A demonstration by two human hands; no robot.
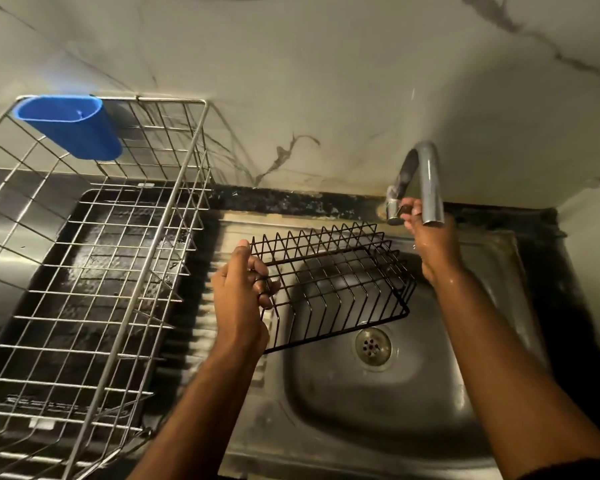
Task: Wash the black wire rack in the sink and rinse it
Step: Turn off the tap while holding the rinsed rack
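Rack held over the basin, tap not yet running.

My left hand (241, 289) grips the left end of the black wire rack (329, 285) at centre frame, fingers curled through its wires, holding it tilted above the sink (378, 410), with the drain (373, 346) just below its lower right corner. My right hand (426, 237) is up at upper right, fingers pinching the small handle at the base of the tap (430, 188); I see no water coming from the spout. The rack's long axis runs left to right, its far end reaching toward the spout and sitting just below and left of it. I judge the next move is opening the tap, then sliding the rack rightward under the stream. A steel dish drainer (94, 271) with a blue cup (70, 128) fills the left of frame.
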